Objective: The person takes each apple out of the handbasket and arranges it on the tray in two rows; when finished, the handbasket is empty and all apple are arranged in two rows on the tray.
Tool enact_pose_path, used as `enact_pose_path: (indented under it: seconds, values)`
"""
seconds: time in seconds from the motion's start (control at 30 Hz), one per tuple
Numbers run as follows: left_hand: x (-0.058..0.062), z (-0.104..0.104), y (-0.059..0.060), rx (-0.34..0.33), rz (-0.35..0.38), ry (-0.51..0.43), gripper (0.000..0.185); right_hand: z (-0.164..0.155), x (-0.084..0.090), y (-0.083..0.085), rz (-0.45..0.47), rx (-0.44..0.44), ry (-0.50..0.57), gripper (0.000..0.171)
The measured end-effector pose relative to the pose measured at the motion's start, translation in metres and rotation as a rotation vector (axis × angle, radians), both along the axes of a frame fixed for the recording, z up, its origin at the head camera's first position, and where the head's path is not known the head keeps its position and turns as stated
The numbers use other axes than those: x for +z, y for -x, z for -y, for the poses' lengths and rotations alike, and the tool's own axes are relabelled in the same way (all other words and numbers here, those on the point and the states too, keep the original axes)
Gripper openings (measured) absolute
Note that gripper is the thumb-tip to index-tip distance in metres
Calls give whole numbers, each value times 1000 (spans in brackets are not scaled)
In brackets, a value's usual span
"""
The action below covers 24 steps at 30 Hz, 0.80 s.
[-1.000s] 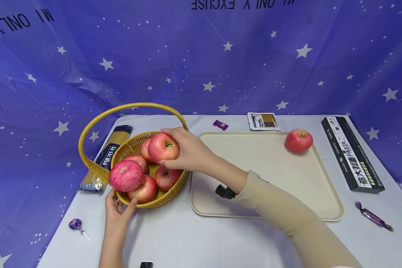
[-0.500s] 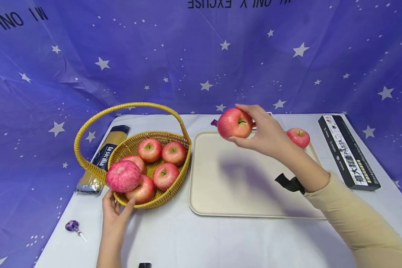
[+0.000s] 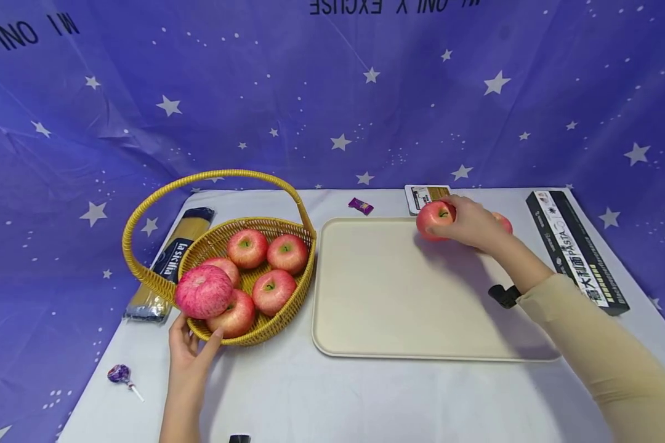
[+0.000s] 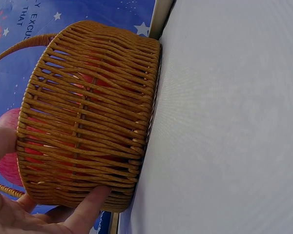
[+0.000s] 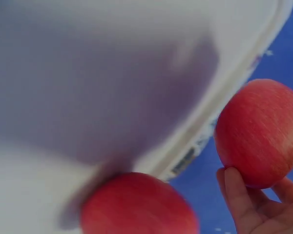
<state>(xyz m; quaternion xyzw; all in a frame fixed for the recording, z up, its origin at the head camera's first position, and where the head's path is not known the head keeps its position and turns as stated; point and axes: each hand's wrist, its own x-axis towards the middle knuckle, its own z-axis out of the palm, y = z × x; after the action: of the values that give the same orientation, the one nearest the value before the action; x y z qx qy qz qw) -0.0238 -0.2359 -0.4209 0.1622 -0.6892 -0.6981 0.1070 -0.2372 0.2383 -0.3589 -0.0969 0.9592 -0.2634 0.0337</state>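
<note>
My right hand [image 3: 453,216] grips a red apple [image 3: 431,220] low over the far right part of the cream tray [image 3: 388,289]. A second apple [image 3: 504,223] lies just behind that hand, mostly hidden. In the right wrist view the held apple [image 5: 259,131] rests against my fingers [image 5: 239,195], with the other apple [image 5: 139,204] close by on the tray [image 5: 88,73]. My left hand [image 3: 191,341] touches the front wall of the yellow wicker basket [image 3: 255,332], which holds several red apples [image 3: 247,247]. The left wrist view shows straight fingers [image 4: 88,204] against the basket wall [image 4: 88,122].
A spaghetti pack [image 3: 172,258] lies left of the basket. A long black pasta box [image 3: 576,252] sits right of the tray. A small packet [image 3: 423,195] and a purple candy [image 3: 361,206] lie behind the tray, a lollipop [image 3: 120,373] at the front left. A blue star cloth hangs behind.
My right hand lifted an apple out of the basket, carried it right across the tray and lowered it beside the apple at the far right. The left hand stayed on the basket.
</note>
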Motion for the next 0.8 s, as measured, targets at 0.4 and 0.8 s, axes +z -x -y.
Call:
enact_pose_path:
  seconds: [0.4,0.8]
  values:
    - [1,1,0,-1,-5,19,75,-6,-27,11,35,19,-52,84]
    - [1,-1,-1,3,-12,16,75,-2,-26,15,4,-29,-43,91]
